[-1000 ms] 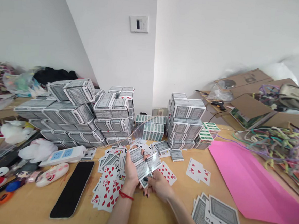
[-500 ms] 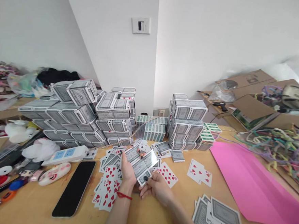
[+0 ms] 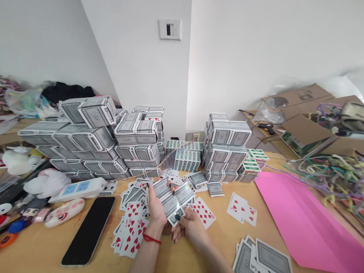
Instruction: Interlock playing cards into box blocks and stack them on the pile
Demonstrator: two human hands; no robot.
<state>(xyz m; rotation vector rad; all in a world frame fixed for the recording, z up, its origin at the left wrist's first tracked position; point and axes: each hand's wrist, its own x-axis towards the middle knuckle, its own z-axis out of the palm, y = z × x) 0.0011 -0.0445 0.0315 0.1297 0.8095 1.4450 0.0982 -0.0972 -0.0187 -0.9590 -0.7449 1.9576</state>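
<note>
Head view: the card panel (image 3: 166, 200), grey patterned backs uppermost, is located between the two hands, above the wooden table (image 3: 219, 222). The left hand (image 3: 156, 209) grasps the panel along its left side; thumb at the left edge, fingertips over the far part. The right hand (image 3: 192, 229) pinches the near corner, thumb on top. Face-up heart cards (image 3: 131, 228) lie just left of the left hand; the ten of diamonds (image 3: 204, 213) lies beyond the right hand.
</note>
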